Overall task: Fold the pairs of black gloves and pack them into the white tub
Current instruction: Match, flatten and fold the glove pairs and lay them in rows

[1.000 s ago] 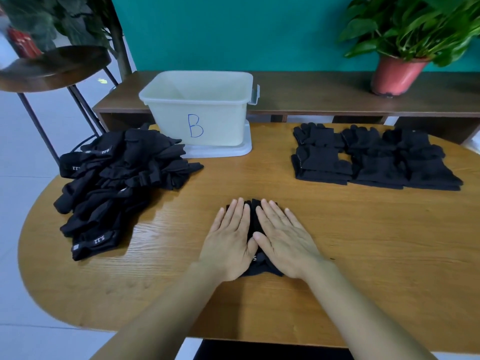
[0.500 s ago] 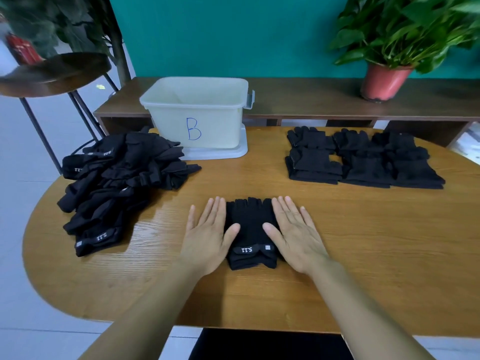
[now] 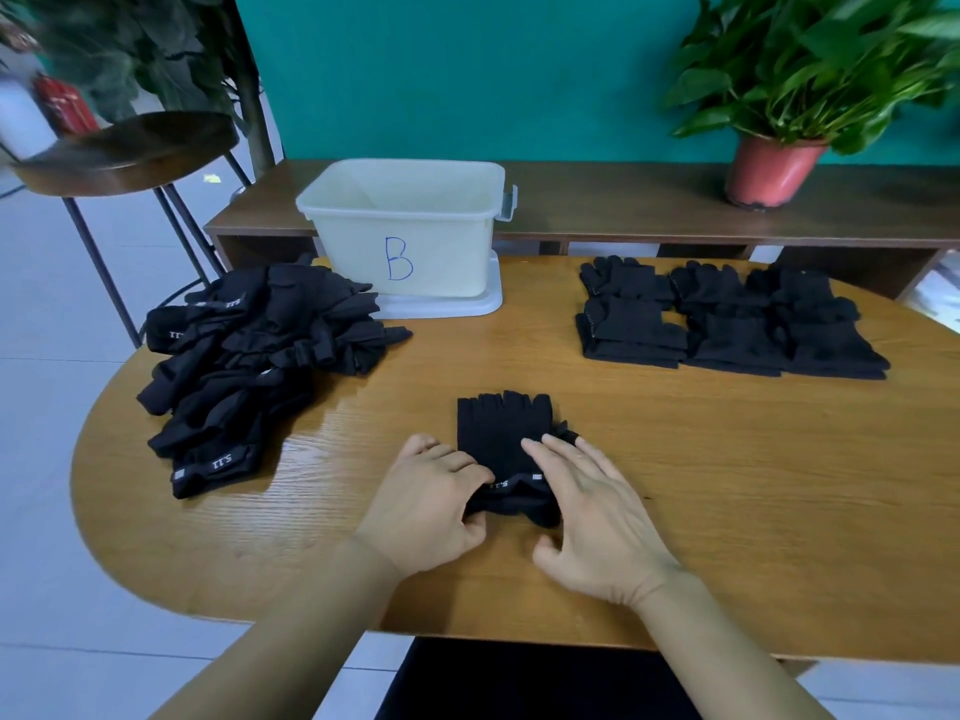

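A pair of black gloves lies stacked flat at the middle of the wooden table, fingers pointing away from me. My left hand pinches the near cuff at its left corner, thumb under and curled fingers on top, and the cuff is lifted slightly. My right hand rests with straight fingers on the cuff's right side, thumb off the fabric. The white tub, marked "B", stands at the table's far edge and looks empty. A loose pile of black gloves lies at the left. Folded glove stacks sit at the far right.
The tub stands on its white lid. Behind the table runs a low dark shelf with a potted plant on it. A round stool stands at the far left, beyond the table's rounded end.
Both hands slid back from the sides of the glove pair to its near cuff. My left hand has taken hold of the cuff and raised it a little.
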{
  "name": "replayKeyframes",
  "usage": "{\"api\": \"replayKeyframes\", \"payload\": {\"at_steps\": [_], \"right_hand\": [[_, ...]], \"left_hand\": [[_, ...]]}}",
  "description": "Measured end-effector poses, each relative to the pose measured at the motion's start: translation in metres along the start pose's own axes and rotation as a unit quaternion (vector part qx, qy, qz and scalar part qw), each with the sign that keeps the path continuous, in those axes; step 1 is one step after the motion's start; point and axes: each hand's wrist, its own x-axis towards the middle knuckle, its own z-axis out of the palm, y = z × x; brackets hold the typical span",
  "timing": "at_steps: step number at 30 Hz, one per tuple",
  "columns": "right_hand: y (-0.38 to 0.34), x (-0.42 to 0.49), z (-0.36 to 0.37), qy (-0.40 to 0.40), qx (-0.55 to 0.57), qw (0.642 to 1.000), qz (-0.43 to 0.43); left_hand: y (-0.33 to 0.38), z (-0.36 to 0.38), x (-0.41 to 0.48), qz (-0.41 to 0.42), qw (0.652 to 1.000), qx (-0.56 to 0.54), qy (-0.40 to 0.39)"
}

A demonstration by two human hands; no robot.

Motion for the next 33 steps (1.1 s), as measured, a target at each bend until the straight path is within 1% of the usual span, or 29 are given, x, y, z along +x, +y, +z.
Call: {"api": "replayKeyframes", "payload": {"at_steps": [4, 6, 7, 9, 10, 11, 13, 14, 15, 17, 21, 26, 29, 31, 33], "right_hand": [[0.008, 0.003, -0.002, -0.004, 0.049, 0.999, 0.010], [0.009, 0.003, -0.001, 0.014, 0.103, 0.993, 0.047], [0.009, 0.002, -0.001, 0.022, 0.129, 0.989, 0.074], [0.011, 0.000, 0.000, 0.035, 0.180, 0.976, 0.119], [0.012, 0.000, 0.001, 0.044, 0.197, 0.970, 0.134], [0.012, 0.000, 0.001, 0.049, 0.209, 0.965, 0.149], [0.013, 0.002, 0.001, 0.050, 0.229, 0.954, 0.185], [0.012, 0.005, 0.000, 0.053, 0.241, 0.947, 0.206], [0.012, 0.009, 0.000, 0.062, 0.249, 0.940, 0.227], [0.011, 0.018, -0.001, 0.086, 0.243, 0.930, 0.264], [0.010, 0.039, -0.003, 0.076, 0.206, 0.918, 0.331], [0.008, 0.054, 0.002, 0.063, 0.163, 0.904, 0.390], [0.005, 0.054, 0.007, 0.069, 0.139, 0.903, 0.401], [0.006, 0.053, 0.007, 0.074, 0.115, 0.911, 0.390], [0.009, 0.051, 0.009, 0.085, 0.115, 0.914, 0.380]], "left_hand": [[0.004, -0.006, 0.000, -0.034, 0.997, -0.056, 0.034], [0.007, -0.009, -0.004, -0.045, 0.995, -0.089, 0.032], [0.007, -0.012, -0.007, -0.051, 0.992, -0.118, 0.013], [0.006, -0.017, -0.012, -0.072, 0.979, -0.171, -0.079], [0.006, -0.020, -0.014, -0.081, 0.973, -0.176, -0.122], [0.006, -0.021, -0.014, -0.088, 0.970, -0.180, -0.136], [0.003, -0.014, -0.009, -0.124, 0.963, -0.217, -0.098], [0.003, -0.012, -0.005, -0.157, 0.950, -0.262, -0.065], [0.002, -0.010, 0.000, -0.194, 0.929, -0.312, -0.032], [0.000, -0.004, 0.012, -0.254, 0.896, -0.365, 0.003], [-0.004, 0.005, 0.037, -0.342, 0.881, -0.325, 0.033], [0.001, 0.012, 0.051, -0.398, 0.882, -0.250, 0.030], [0.008, 0.012, 0.052, -0.404, 0.890, -0.206, 0.048], [0.011, 0.011, 0.053, -0.395, 0.897, -0.188, 0.053], [0.010, 0.011, 0.052, -0.391, 0.900, -0.183, 0.056]]}}
